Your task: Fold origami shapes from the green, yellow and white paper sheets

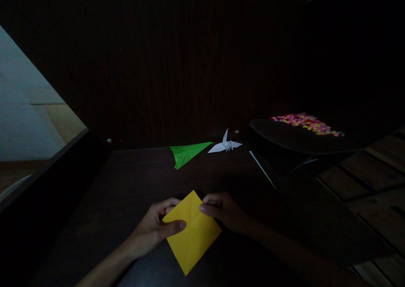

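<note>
A square of yellow origami paper (199, 240), marked with crossing crease lines, is held in the air with one corner pointing away from me. My left hand (158, 221) grips its left corner, thumb flat on the front and fingers behind. At the upper right edge, my right hand (226, 211) pinches the paper between thumb and curled fingers. Beyond the hands lie a green folded paper plane (189, 153) and a white paper crane (226, 144), both on the dark wooden surface (133, 181).
Pink, red and yellow small pieces (308, 123) are heaped on a rounded dark shelf (284, 136) at right. A thin pale strip (262, 169) lies below it. A dark upright panel (177, 67) rises behind, and a raised side board (44, 173) stands at left.
</note>
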The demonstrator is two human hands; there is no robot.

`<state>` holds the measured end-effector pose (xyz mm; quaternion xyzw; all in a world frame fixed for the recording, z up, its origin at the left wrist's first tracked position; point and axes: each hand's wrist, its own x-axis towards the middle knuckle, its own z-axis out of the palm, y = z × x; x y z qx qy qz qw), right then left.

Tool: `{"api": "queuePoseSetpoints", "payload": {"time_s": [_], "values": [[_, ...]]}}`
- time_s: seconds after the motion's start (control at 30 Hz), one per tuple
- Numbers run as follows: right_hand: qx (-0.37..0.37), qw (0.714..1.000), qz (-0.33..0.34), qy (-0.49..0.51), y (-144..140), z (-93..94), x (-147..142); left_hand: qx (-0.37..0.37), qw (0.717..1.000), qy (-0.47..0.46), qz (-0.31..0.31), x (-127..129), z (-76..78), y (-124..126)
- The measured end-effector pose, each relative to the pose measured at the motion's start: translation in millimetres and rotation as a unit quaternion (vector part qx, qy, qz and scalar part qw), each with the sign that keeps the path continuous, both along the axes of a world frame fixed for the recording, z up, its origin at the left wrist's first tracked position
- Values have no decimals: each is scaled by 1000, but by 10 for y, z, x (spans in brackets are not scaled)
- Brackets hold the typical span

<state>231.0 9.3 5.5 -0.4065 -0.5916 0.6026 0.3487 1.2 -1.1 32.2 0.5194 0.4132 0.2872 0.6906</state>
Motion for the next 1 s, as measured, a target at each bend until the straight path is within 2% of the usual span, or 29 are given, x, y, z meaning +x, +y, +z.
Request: {"api": "queuePoseSetpoints", "payload": {"time_s": [0.17,0.47,0.63,0.83,1.0], "values": [[-12,1000,15,2,-34,-7,4,-21,999,-8,-48,44,-13,-33],[5,999,32,-12,-44,37,-20,-48,995,-6,-89,38,-15,-43],[-12,1000,23,5,-38,18,-13,-31,999,12,-33,29,1,-26],[-71,995,23,59,-9,-25,-10,-60,996,-34,64,8,-9,27],[-59,997,-2,51,27,-10,-2,-87,992,-61,64,13,-19,16]]}}
